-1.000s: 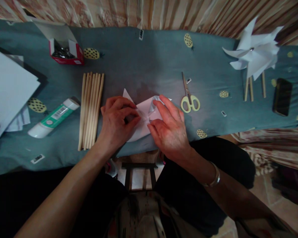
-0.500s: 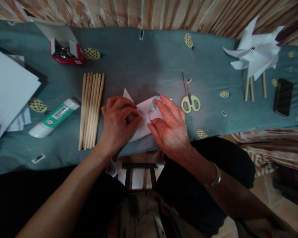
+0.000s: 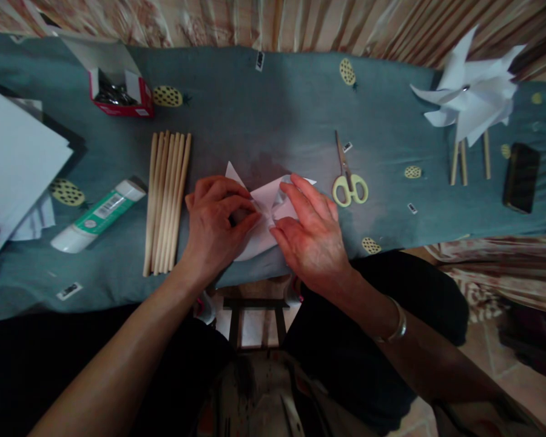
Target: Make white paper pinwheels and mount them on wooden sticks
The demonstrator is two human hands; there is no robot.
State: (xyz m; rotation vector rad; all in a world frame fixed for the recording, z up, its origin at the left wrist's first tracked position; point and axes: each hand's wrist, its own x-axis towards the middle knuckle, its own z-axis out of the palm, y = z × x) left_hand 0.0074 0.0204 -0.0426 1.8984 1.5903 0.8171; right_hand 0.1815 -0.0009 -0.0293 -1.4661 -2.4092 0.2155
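Note:
A white paper pinwheel sheet (image 3: 260,241) lies near the table's front edge, with pointed corners sticking out at the back. My left hand (image 3: 218,218) pinches a folded part of it near the middle, fingers closed. From the other side my right hand (image 3: 313,233) grips a curled paper flap, its thumb and fingertips close to the sheet's centre. The fingers hide much of the paper. Just left of my left hand stretches a row of wooden sticks (image 3: 166,203). Scissors with pale yellow handles (image 3: 350,189) rest to the right of my right hand.
Finished white pinwheels (image 3: 475,91) on sticks lie at the far right, beside a dark phone (image 3: 522,178). On the left are a glue stick (image 3: 99,215), an open red box (image 3: 121,100) of small metal pieces, and stacked white paper (image 3: 20,158). A patterned curtain (image 3: 236,24) hangs behind.
My right fingers have pressed the curled flap slightly lower toward the paper's centre. My left hand keeps almost the same place. The view has shifted a little.

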